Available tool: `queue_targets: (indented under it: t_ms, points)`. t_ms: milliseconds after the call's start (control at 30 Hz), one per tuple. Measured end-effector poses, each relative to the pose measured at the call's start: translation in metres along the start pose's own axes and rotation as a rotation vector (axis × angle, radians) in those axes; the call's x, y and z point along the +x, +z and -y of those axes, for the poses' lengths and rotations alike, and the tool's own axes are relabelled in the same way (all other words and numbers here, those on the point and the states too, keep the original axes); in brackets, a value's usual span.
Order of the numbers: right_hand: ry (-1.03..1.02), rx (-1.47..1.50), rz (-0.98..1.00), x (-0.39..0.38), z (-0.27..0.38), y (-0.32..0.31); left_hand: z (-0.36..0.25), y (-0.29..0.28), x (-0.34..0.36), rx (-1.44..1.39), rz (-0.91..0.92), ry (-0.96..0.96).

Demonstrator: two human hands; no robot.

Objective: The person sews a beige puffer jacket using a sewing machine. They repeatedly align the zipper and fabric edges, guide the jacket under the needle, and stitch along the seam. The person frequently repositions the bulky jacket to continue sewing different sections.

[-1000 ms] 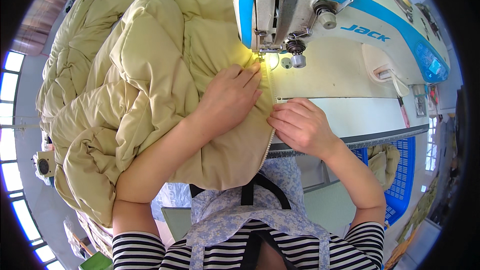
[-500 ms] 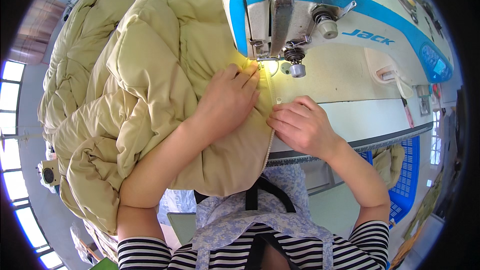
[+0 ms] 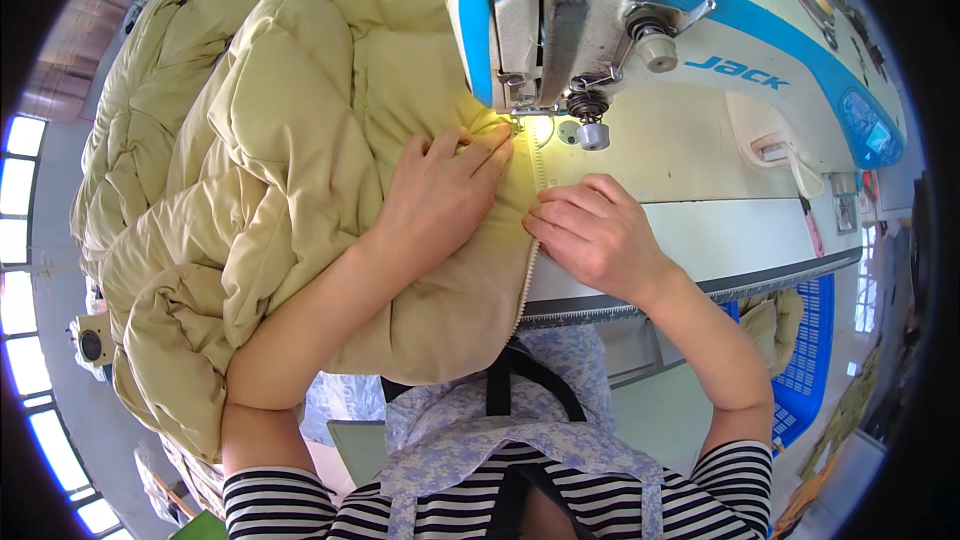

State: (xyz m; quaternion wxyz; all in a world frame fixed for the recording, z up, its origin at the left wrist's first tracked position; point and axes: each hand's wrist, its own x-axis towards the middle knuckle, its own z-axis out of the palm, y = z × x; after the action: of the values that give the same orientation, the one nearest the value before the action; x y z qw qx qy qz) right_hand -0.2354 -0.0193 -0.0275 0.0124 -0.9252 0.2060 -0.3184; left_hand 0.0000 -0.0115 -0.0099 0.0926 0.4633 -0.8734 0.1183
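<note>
A puffy khaki padded garment (image 3: 300, 130) spreads over the sewing table, its zipper tape (image 3: 528, 280) running along the right edge up to the presser foot (image 3: 517, 123) of a white and blue sewing machine (image 3: 640, 0). My left hand (image 3: 440, 190) lies on the garment just left of the foot, fingers stretched out over the fabric, fingertips close to the needle area. Lower down, my right hand (image 3: 595, 240) pinches the zipper edge between thumb and fingers. A yellowish lamp glow lights the stitching spot. The needle tip cannot be made out.
A ruler strip (image 3: 780, 273) lines the table's front edge. Below it at the right is a blue plastic basket (image 3: 805, 370) with khaki fabric inside. A pink-handled tool (image 3: 812, 230) lies at the table's right. The garment's bulk covers the left side.
The zipper edge has slid a little away from me, toward the presser foot. Both hands have shifted slightly left and forward with it, my right hand keeping its pinch.
</note>
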Motion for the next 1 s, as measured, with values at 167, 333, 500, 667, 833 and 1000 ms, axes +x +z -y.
queue_targets:
  t_ms: [167, 333, 500, 667, 833, 1000]
  points:
    - [-0.015, -0.018, -0.022, 0.005, -0.002, 0.000, 0.002, 0.002, 0.003, -0.016, 0.011, -0.019]
    - [-0.002, -0.028, -0.020, 0.008, -0.007, 0.001, 0.009, 0.001, 0.013, -0.074, 0.032, -0.065]
    - [0.016, -0.037, 0.033, 0.010, -0.019, 0.009, 0.022, 0.012, 0.018, -0.103, 0.057, -0.081]
    - [0.288, 0.091, -0.104, 0.017, 0.011, -0.006, 0.036, -0.003, 0.022, -0.269, -0.012, -0.048]
    - [1.146, 1.288, 0.509, -0.032, 0.103, -0.031, 0.014, -0.089, -0.050, -0.775, -0.142, -0.392]
    - [0.770, 1.019, 0.460, -0.049, 0.140, 0.060, -0.036, -0.130, -0.221, -1.817, 0.126, -0.697]
